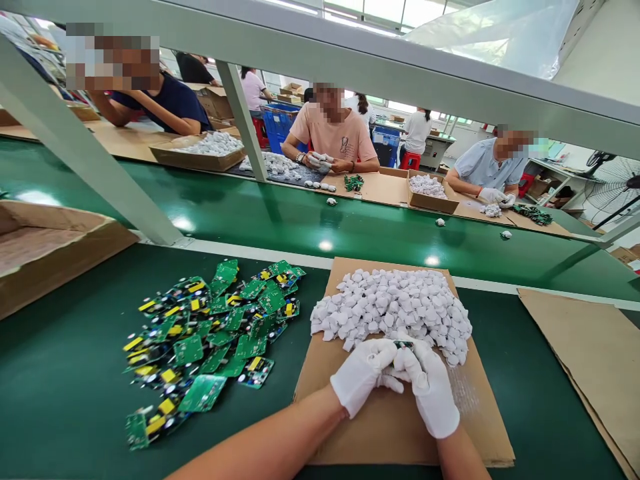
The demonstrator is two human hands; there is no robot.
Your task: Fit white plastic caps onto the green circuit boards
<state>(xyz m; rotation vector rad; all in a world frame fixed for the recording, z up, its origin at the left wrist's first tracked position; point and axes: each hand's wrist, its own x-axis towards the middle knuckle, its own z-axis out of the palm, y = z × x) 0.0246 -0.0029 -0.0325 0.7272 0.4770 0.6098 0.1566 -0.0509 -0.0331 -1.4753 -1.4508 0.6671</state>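
Note:
Both my hands wear white gloves and meet over a brown cardboard sheet. Between their fingertips is a small green circuit board, mostly covered by the gloves. My left hand pinches it from the left. My right hand closes on it from the right, fingers bent. Just beyond my fingers lies a heap of small white pieces on the cardboard. Left of the sheet, a loose pile of green circuit boards with yellow and black components rests on the dark green table.
An open cardboard box stands at the left edge. More flat cardboard lies at the right. A metal frame crosses above the bench. Beyond a green conveyor belt, several co-workers sit with trays of white pieces.

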